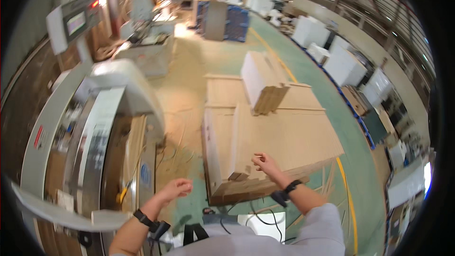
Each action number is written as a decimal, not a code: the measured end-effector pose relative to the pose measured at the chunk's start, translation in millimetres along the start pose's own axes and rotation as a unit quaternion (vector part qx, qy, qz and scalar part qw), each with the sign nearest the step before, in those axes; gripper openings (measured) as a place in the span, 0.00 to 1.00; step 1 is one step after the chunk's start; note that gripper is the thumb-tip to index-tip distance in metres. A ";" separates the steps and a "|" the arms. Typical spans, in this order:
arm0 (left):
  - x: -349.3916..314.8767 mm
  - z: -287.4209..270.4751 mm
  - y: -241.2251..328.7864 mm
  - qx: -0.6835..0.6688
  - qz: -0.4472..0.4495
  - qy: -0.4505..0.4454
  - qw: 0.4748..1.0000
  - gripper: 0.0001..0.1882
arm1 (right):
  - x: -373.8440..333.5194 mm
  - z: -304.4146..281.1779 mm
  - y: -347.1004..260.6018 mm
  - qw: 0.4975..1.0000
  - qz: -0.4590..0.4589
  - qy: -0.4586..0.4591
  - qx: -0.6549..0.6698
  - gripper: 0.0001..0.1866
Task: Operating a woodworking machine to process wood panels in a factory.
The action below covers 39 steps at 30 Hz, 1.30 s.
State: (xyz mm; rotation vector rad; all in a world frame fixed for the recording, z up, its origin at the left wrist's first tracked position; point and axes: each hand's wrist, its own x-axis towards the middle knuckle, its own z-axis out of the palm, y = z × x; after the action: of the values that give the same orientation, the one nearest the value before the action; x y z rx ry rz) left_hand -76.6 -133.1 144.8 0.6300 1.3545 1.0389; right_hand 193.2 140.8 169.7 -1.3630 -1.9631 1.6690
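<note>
My left hand (176, 189) is in the air between the machine on the left and the stack of boards. Its fingers are loosely curled, with nothing visible in them. Over the near edge of the large stack of light wood boards (289, 137) hovers my right hand (266, 163), thumb and forefinger apart and holding nothing I can see. Just left of it, a narrow bundle of strips (241, 144) lies lengthwise on the boards. Farther back on the same stack stands a taller block of panels (258, 80) with a pale side.
A long machine (97, 147) with a rail and a white hood runs along my left, wooden strips (135, 147) lying in it. Its control panel (73, 21) stands behind. Wood scraps litter the floor. White wrapped stacks (346, 64) line the right wall past a yellow line.
</note>
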 end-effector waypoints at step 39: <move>169.2 104.8 -131.9 -0.165 -0.061 -0.059 0.983 0.28 | 13.9 101.1 126.0 0.957 0.077 0.040 0.275 0.33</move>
State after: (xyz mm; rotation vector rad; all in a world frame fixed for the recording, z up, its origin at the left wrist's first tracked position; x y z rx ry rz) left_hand 39.1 -23.4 -32.9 0.3516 1.0718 1.0791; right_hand 179.0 74.9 22.2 -1.3514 -1.2277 1.9891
